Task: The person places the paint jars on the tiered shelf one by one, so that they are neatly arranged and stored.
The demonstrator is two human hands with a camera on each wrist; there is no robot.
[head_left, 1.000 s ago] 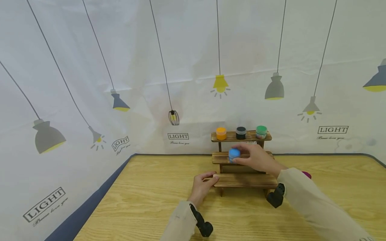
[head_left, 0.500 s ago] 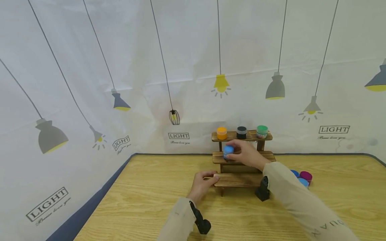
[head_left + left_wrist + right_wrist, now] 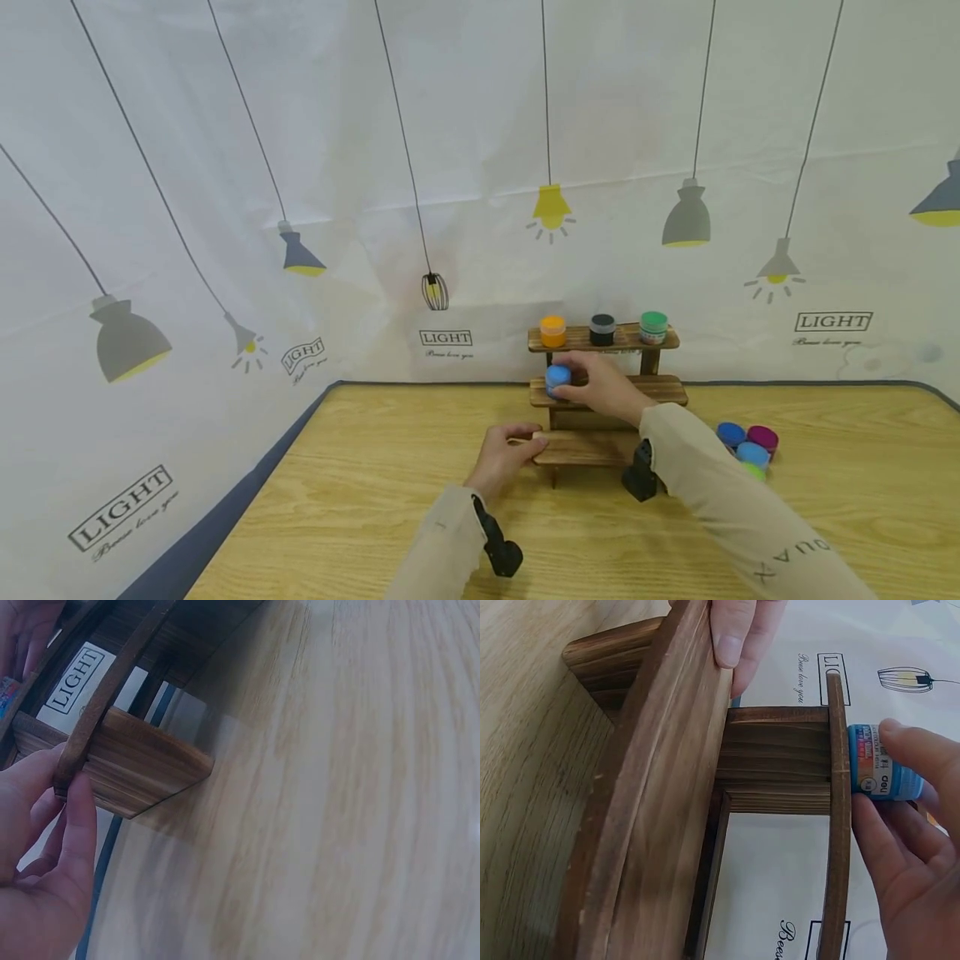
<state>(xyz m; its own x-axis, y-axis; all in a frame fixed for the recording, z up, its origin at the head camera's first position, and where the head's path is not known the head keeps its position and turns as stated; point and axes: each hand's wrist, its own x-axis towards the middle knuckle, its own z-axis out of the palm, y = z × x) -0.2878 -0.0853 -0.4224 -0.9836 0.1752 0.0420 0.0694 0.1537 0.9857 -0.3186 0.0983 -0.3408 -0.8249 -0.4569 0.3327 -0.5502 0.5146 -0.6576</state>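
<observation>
A three-tier wooden rack (image 3: pixel 592 448) stands on the table against the printed backdrop. My right hand (image 3: pixel 603 387) holds a small light-blue paint jar (image 3: pixel 557 379) between thumb and fingers at the left end of the middle shelf. In the right wrist view the jar (image 3: pixel 874 765) has its base against the shelf board (image 3: pixel 838 825). With thumb and fingers my left hand (image 3: pixel 501 458) pinches the left end of the lowest shelf; the left wrist view shows those fingers (image 3: pixel 79 832) at the board's edge.
On the top shelf sit an orange jar (image 3: pixel 552 332), a black jar (image 3: pixel 602 330) and a green jar (image 3: pixel 653 327). Right of the rack, several jars cluster on the table, among them a dark-blue one (image 3: pixel 731 433), a magenta one (image 3: pixel 762 438) and a light-blue one (image 3: pixel 753 455).
My right hand has carried the light-blue jar leftward along the middle shelf to its left end. The jars on the table have come out from behind the right sleeve. My left hand keeps its place.
</observation>
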